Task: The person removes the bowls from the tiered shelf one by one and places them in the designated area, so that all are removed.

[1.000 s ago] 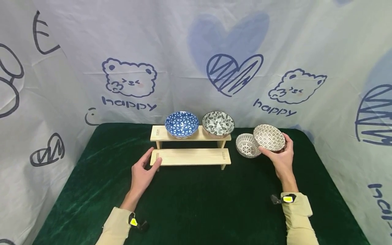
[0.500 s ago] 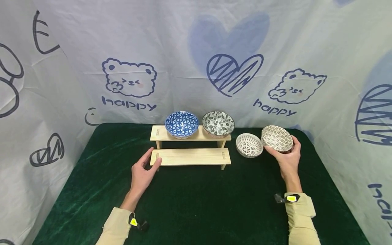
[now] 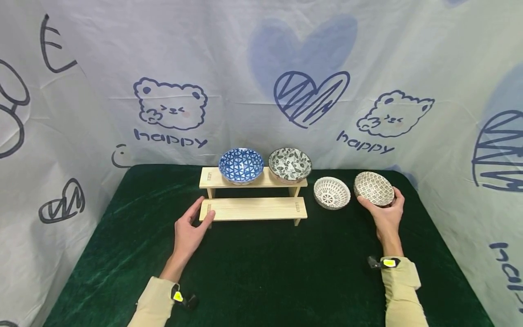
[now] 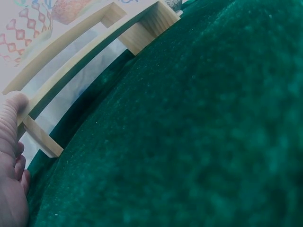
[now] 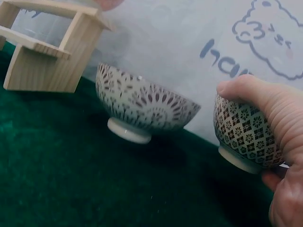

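Note:
At the right, my right hand (image 3: pixel 387 219) grips a small bowl (image 3: pixel 373 188) with a brown lattice pattern, thumb at its rim and fingers round the far side. In the right wrist view this patterned bowl (image 5: pixel 246 132) is close over the green cloth. To its left stands a bowl with a dark petal pattern (image 3: pixel 332 193), a gap between them. My left hand (image 3: pixel 189 231) holds the left end of the lower step of a two-step wooden rack (image 3: pixel 253 209), thumb in front and fingers behind. In the left wrist view the thumb (image 4: pixel 16 101) lies on the board's edge.
On the rack's upper step sit a blue triangle-patterned bowl (image 3: pixel 241 165) and a leaf-patterned bowl (image 3: pixel 290 164). Dark green cloth (image 3: pixel 278 272) covers the table. A white curtain (image 3: pixel 229 54) with blue drawings hangs close behind and along both sides.
My right hand has carried the lattice-patterned bowl right and slightly lower, away from the petal-patterned bowl it overlapped before. My left hand stays at the rack.

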Demonstrator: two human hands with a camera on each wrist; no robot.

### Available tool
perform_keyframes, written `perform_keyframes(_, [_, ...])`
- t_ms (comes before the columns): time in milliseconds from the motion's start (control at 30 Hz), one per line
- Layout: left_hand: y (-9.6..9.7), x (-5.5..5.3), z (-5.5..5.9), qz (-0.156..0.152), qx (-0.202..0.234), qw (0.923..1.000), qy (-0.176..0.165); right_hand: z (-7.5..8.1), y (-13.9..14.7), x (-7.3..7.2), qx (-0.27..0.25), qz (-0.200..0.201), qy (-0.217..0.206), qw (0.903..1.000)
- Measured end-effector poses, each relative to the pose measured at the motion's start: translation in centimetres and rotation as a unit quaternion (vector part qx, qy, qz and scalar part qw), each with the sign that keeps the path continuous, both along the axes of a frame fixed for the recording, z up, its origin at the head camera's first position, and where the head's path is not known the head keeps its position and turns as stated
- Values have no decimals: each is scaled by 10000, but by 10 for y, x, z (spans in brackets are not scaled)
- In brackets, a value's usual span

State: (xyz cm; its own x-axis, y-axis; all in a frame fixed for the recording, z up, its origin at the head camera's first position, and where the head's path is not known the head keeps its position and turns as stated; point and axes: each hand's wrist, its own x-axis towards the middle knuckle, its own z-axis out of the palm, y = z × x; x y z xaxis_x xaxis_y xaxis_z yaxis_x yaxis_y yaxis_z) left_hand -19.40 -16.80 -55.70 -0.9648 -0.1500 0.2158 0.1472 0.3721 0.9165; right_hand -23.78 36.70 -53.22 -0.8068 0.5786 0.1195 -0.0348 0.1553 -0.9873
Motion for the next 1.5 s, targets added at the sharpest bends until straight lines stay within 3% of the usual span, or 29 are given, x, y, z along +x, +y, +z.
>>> perform_keyframes(467, [0,-1,-1,2,25,10000,10,-18,4,0,178,13,-291,9994])
perform_keyframes(600, [0,-1,-1,13,5,10000,-13,-17,3,-1,143,91,-210,9996])
perform_keyframes(1333, [0,1,1,38,-75,10000,-28,-14,8,0,458,355,-790,9952])
perform_keyframes(1500, [1,1,2,45,-55,10000,-16,-11,7,1,352,325,-692,9965])
